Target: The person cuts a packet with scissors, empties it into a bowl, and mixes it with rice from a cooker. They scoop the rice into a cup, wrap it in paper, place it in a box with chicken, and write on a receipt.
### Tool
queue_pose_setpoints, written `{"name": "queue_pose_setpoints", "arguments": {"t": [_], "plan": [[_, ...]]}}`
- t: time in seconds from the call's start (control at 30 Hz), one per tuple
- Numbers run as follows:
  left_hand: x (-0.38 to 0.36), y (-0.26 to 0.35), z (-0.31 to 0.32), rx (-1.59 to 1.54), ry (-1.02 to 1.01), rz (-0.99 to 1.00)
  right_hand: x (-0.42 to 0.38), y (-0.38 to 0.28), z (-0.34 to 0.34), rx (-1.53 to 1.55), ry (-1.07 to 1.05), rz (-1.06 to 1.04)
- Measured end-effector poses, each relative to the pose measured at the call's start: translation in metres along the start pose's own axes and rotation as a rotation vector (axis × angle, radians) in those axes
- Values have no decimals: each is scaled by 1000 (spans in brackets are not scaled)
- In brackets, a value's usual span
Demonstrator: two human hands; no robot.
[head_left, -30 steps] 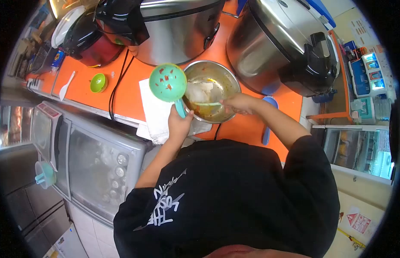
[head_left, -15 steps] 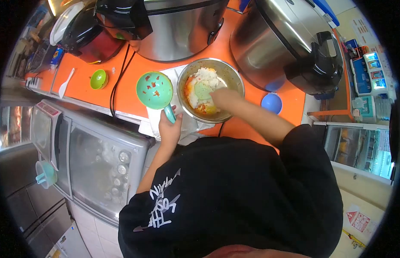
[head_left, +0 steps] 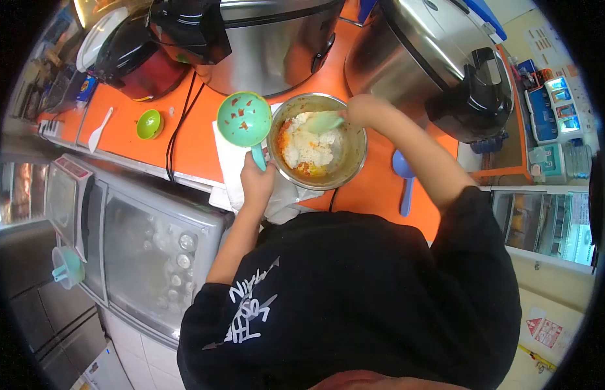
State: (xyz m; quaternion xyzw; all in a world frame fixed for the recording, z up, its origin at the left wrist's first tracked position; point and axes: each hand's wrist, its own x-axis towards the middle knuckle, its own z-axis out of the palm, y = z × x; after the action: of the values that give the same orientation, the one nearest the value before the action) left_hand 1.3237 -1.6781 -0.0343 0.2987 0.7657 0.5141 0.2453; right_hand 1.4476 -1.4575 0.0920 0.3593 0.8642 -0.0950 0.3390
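Teal ladle [head_left: 244,119] flecked red; steel bowl [head_left: 317,140] of white rice (orange-stained); orange counter [head_left: 197,130]; blue spoon [head_left: 404,170].

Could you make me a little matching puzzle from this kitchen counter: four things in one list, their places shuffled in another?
Things:
1. teal ladle
2. pale green spoon
3. small lime bowl
4. blue scoop

Places:
A. lying on the orange counter, right of the metal bowl
B. held up in the left hand
C. in the rice, held by the right hand
D. beside a white spoon, far left

Pairs: 1-B, 2-C, 3-D, 4-A
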Motion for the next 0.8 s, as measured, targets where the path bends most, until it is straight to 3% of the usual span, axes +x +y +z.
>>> {"name": "queue_pose_setpoints", "arguments": {"t": [0.1, 0.17, 0.2, 0.23, 0.3, 0.4, 0.5, 0.53, 0.6, 0.63, 0.73, 0.8], "plan": [[6, -13, 6, -46, -43, -65, -20, 20, 30, -202, -5, -29], [5, -12, 15, -168, -32, -19, -23, 26, 102, 156, 164, -292], [-3, 8, 13, -168, -90, -67, -35, 7, 108, 284, 126, -270], [-8, 18, 17, -164, -84, 10, -41, -18, 112, 412, 77, -251], [-26, 25, 22, -137, -81, 140, -39, -52, 129, 608, 334, -191], [-47, 17, 26, -141, -90, 66, -18, -43, 114, 1458, -377, 6], [-61, -13, 30, -246, -76, -3, -16, -20, 109, 1749, -612, 212], [-65, -24, 30, -362, -95, -92, -20, -4, 107, 1705, -644, 128], [-65, -21, 24, -503, -145, -262, -34, 3, 88, 1433, -453, 154], [-64, -24, 24, -486, -138, -249, -37, 3, 84, 1289, -370, 163], [-57, -27, 29, -435, -103, -207, 8, -17, 111, 311, 508, -208], [-51, -23, 36, -418, -75, -128, 10, -49, 116, 293, 236, -4]]}}
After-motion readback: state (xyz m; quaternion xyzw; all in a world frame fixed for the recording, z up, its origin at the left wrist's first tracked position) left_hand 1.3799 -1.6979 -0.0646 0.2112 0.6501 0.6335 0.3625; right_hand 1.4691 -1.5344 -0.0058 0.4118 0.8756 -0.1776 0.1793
